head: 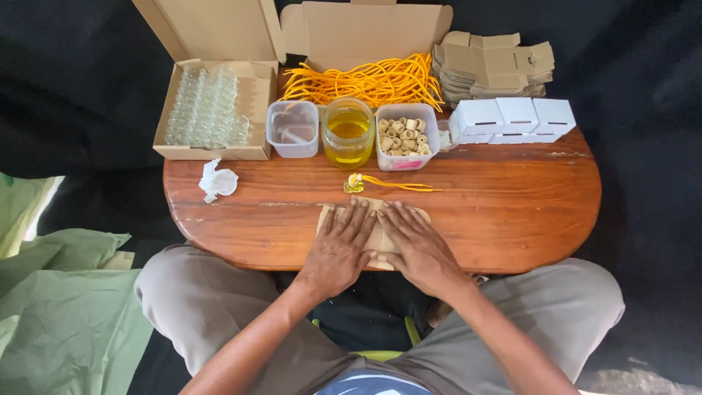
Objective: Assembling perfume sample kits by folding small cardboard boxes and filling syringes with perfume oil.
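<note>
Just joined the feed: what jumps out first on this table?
Both hands, left hand and right hand, lie flat on a tan cardboard piece at the near edge of the wooden table. Behind them, a jar of yellow liquid stands mid-table, with a tangle of orange cords in an open box beyond it.

Oval wooden table [512,212] bears boxes [212,110], jar [348,132], tissue [217,181].
</note>
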